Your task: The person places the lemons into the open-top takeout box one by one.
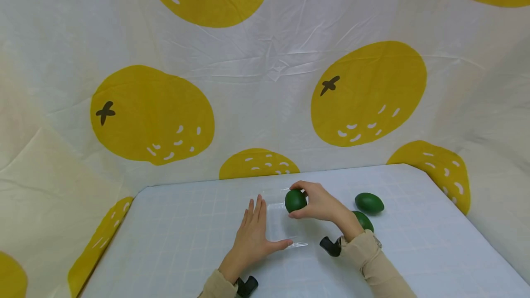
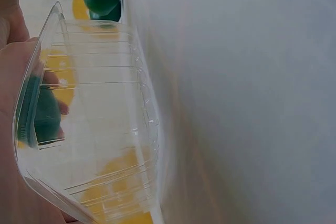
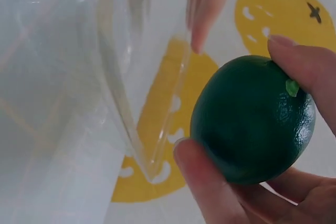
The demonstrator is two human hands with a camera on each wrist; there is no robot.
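Note:
My right hand (image 1: 320,203) pinches a glossy dark green lime (image 1: 295,201) between thumb and fingers. In the right wrist view the lime (image 3: 252,121) shows a small light green stem nub. It is held at the upper right part of a clear plastic tray (image 1: 279,226), overlapping it in the head view. My left hand (image 1: 251,238) lies along the tray's left side, fingers straight and thumb stretched across the near edge. Seen from the left wrist, the tray's clear wall (image 2: 100,119) stands beside that hand, with the held lime visible through it.
Right of the tray lie two more limes, one farther back (image 1: 369,203) and one (image 1: 363,221) partly hidden behind the right wrist. A pale checked cloth covers the table (image 1: 165,238). Behind it hangs a white curtain (image 1: 256,105) with yellow fruit prints.

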